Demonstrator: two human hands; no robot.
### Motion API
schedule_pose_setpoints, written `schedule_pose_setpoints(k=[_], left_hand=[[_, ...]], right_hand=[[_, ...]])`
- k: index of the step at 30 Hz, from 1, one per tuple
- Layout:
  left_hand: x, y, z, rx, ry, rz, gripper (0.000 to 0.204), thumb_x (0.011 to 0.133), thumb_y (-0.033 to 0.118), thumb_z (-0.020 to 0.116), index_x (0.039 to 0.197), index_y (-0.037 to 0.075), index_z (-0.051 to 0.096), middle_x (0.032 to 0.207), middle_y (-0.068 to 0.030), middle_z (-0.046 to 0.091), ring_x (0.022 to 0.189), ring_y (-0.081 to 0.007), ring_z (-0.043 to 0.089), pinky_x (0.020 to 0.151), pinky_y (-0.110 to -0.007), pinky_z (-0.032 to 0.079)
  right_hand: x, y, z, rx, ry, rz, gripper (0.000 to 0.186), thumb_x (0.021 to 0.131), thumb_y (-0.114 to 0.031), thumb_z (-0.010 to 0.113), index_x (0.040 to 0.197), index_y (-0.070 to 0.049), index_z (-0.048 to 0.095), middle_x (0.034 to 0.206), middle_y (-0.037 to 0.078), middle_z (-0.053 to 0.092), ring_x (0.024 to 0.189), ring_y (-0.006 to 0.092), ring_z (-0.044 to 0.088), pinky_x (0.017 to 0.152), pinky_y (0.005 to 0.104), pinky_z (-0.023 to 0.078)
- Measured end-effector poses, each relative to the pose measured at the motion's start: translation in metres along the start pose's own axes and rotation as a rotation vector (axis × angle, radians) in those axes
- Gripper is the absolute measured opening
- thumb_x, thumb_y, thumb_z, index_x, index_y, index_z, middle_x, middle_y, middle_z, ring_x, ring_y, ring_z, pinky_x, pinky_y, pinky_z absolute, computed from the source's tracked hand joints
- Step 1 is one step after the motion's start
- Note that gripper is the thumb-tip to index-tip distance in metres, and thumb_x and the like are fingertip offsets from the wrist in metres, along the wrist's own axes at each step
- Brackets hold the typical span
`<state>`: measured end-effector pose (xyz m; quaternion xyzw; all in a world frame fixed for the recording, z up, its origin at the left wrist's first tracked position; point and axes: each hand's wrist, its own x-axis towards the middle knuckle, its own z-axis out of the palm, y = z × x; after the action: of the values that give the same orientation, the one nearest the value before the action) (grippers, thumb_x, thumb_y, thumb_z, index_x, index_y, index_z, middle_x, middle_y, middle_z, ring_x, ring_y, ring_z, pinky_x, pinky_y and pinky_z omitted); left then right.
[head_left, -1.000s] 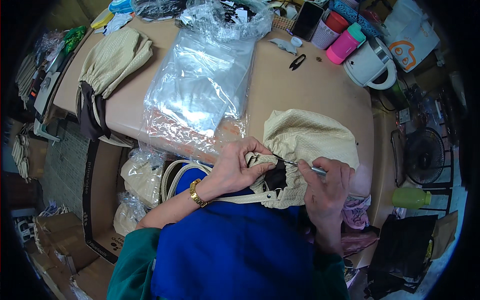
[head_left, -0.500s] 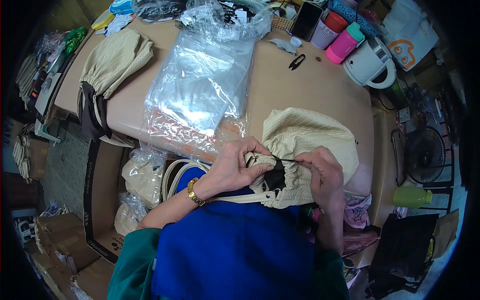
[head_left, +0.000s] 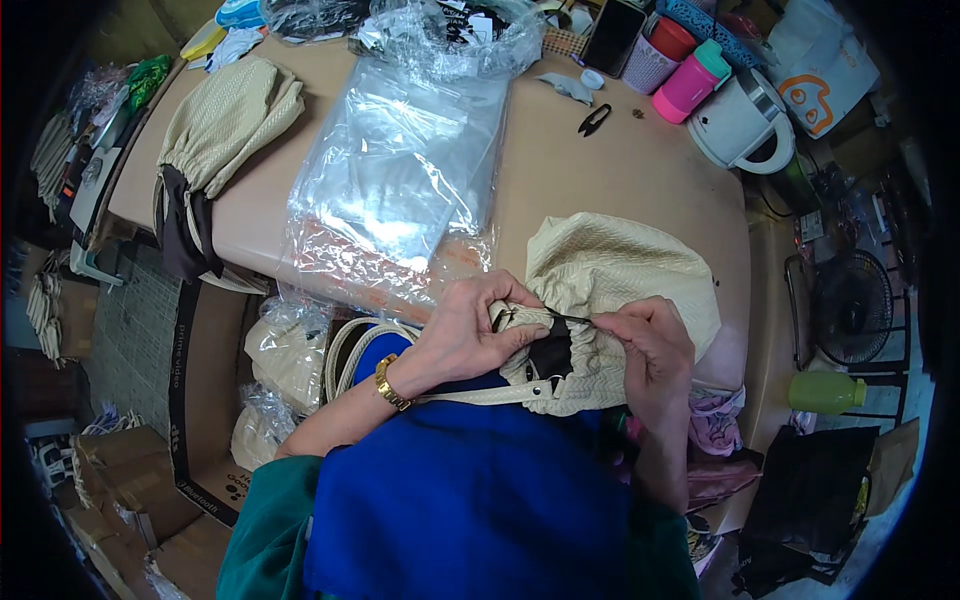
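Observation:
A cream woven drawstring bag (head_left: 640,270) with a gathered mouth and dark lining lies at the table's near edge, partly over my lap. My left hand (head_left: 478,325), with a gold watch at the wrist, pinches the bag's gathered rim between thumb and fingers. From the rim a thin black cord-like piece (head_left: 572,318) runs to the right. Its right end is in the pinched fingertips of my right hand (head_left: 650,345). Whether it is a cord or a slim tool is too small to tell. A cream strap (head_left: 490,397) with a dark stud hangs along the near side.
Clear plastic sleeves (head_left: 405,170) lie mid-table. Another cream bag (head_left: 230,120) rests at the left edge. Small black snips (head_left: 594,120), a pink bottle (head_left: 690,85) and a white kettle (head_left: 745,125) stand or lie at the far right. An open carton (head_left: 215,480) is at lower left.
My right hand has shifted very slightly right, with the black piece still in its fingertips. My left hand holds the rim in the same place.

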<state>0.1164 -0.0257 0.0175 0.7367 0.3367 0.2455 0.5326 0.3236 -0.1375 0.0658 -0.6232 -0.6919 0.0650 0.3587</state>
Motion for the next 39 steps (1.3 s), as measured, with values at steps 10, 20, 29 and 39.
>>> schedule_pose_setpoints(k=[10,20,29,39], left_hand=[[0.0,0.001,0.0,-0.014,0.012,0.031,0.028,0.078,0.016,0.086,0.097,0.001,0.072,0.077,-0.0008,0.067,0.064,-0.0024,0.05,0.056,-0.021,0.041],[0.0,0.003,-0.002,0.018,-0.022,-0.045,0.028,0.077,0.017,0.086,0.096,0.002,0.072,0.079,-0.002,0.068,0.066,-0.0038,0.053,0.059,-0.022,0.044],[0.0,-0.004,-0.001,-0.003,-0.019,-0.026,0.028,0.077,0.017,0.087,0.095,0.002,0.072,0.084,-0.0032,0.068,0.069,-0.005,0.054,0.061,-0.022,0.043],[0.001,-0.003,-0.001,-0.014,-0.001,0.055,0.027,0.077,0.015,0.086,0.095,0.001,0.072,0.083,-0.0033,0.069,0.07,-0.0047,0.056,0.063,-0.023,0.045]], right_hand=[[0.001,-0.015,-0.004,-0.248,-0.018,-0.1,0.036,0.071,0.005,0.062,0.1,-0.013,0.073,0.09,0.005,0.059,0.08,0.0242,0.056,0.07,0.0382,0.042],[-0.005,-0.014,0.001,-0.273,-0.063,-0.087,0.045,0.066,0.005,0.064,0.107,-0.013,0.073,0.094,0.007,0.054,0.085,0.0243,0.056,0.074,0.0385,0.043],[0.007,-0.001,0.01,-0.034,-0.043,-0.008,0.039,0.073,0.01,0.061,0.103,-0.01,0.073,0.087,0.007,0.055,0.079,0.0273,0.057,0.068,0.0381,0.048],[0.002,0.014,0.014,0.461,-0.082,0.225,0.036,0.076,0.013,0.06,0.101,-0.007,0.077,0.081,0.008,0.057,0.077,0.0237,0.057,0.067,0.0313,0.047]])
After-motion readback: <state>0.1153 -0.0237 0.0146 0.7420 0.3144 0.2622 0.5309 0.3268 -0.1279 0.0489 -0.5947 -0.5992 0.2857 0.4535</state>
